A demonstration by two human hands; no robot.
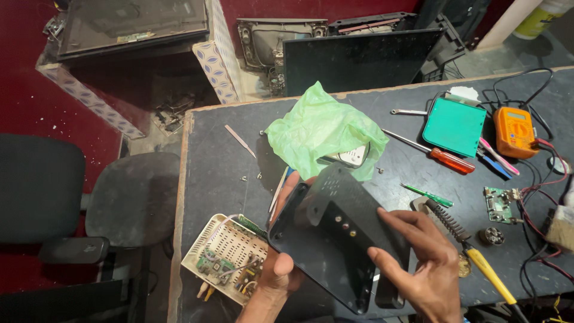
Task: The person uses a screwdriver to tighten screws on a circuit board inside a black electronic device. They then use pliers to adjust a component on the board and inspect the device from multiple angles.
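Note:
Both my hands hold a black plastic device casing (pixel 335 233) tilted above the dark table (pixel 221 149); small round ports show on its side. My left hand (pixel 281 269) grips its lower left edge from beneath. My right hand (pixel 421 266) clasps its right side, fingers laid across the top. Just left of it lies an open cream casing with a green circuit board and wires (pixel 230 257).
A crumpled green plastic bag (pixel 320 128) covers a small device behind. To the right lie a red-handled screwdriver (pixel 448 158), a teal box (pixel 454 125), an orange multimeter (pixel 514 131), a small circuit board (pixel 499 203) and a yellow-handled soldering iron (pixel 478 257). A black chair (pixel 131 197) stands left.

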